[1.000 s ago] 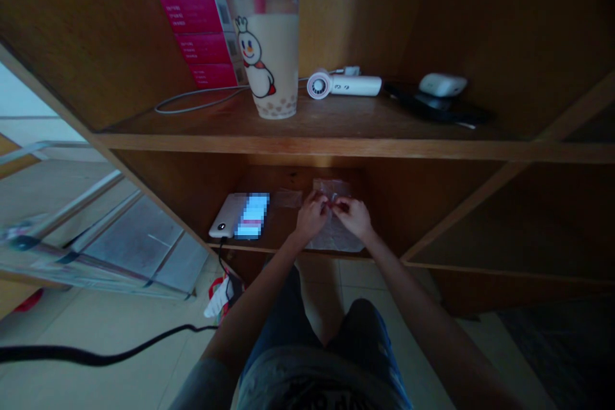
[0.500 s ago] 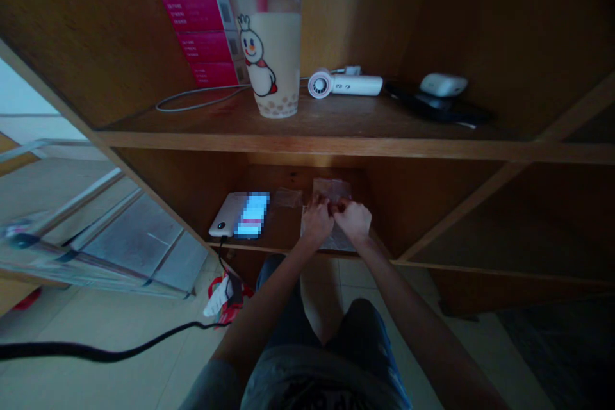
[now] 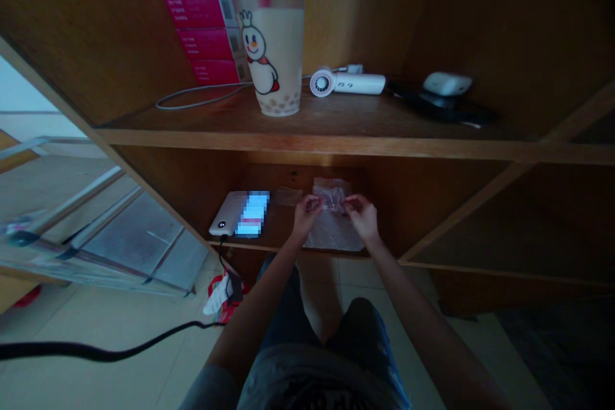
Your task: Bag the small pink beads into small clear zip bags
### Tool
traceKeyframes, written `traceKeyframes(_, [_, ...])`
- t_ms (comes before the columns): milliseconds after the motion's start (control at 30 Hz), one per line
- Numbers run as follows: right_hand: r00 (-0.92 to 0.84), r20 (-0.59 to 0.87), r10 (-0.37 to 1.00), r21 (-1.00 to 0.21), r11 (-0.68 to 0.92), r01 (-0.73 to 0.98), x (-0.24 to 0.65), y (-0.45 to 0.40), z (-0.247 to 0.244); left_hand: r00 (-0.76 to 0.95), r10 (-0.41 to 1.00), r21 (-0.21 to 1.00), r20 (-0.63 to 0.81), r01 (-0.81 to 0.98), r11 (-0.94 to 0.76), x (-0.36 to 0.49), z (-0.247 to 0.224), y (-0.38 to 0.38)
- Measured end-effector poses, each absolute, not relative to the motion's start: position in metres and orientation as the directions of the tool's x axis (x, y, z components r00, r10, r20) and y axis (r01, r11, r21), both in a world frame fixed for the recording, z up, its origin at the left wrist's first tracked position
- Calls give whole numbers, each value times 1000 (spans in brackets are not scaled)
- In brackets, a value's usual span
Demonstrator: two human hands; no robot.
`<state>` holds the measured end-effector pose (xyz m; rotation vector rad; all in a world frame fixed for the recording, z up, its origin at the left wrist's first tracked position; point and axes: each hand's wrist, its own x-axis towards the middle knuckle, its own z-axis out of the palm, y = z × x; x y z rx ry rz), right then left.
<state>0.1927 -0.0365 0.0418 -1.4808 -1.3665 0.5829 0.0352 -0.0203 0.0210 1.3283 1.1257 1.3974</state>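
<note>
On the lower shelf, my left hand (image 3: 306, 216) and my right hand (image 3: 363, 214) pinch the two sides of a small clear plastic bag (image 3: 331, 197). The bag is crinkled and shiny between my fingertips; I cannot make out what is in it. Beneath it a larger sheet of clear plastic (image 3: 334, 234) lies flat up to the shelf's front edge. Left of my hands another small clear bag (image 3: 288, 196) lies on the wood.
A white power bank (image 3: 225, 214) with a black cable and a lit phone (image 3: 252, 214) lie at the left. The upper shelf (image 3: 331, 118) holds a bubble tea cup (image 3: 276, 45), pink boxes (image 3: 202, 9), a small white fan (image 3: 358, 83) and a white earphone case (image 3: 446, 84).
My hands have moved apart, left and right, from close together. The small clear bag between them now shows, stretched across the gap.
</note>
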Motion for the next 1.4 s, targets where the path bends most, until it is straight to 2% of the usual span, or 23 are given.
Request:
traceKeyframes(100, [269,213,939,-965,159,209,194,-32,34,-94,983,960,156,-219,-174,33,17,-19])
traceKeyframes(167, [262,183,948,-978,149,142,194,-31,30,-95,986,948,134,-277,-155,31,16,-18])
traceKeyframes(400, [234,93,968,-995,82,58,189,-33,30,-90,965,958,245,-133,-255,26,16,-16])
traceKeyframes(600, [199,160,967,-987,155,41,178,-31,32,-39,963,955,266,-129,-268,25,24,-21])
traceKeyframes(800, [255,0,967,-985,43,-166,166,-32,30,-37,968,958,249,-136,-252,24,37,-26])
traceKeyframes(933, [134,-158,978,-869,-74,-489,154,-34,34,-79,947,950,311,-18,-313,22,50,-29])
traceKeyframes(1033, [45,-196,980,-764,-124,-633,146,-33,36,-84,924,926,373,98,-364,20,60,-32])
traceKeyframes(1400, [61,-321,945,-598,-152,-787,133,-26,32,-85,896,861,437,329,-388,19,80,-40])
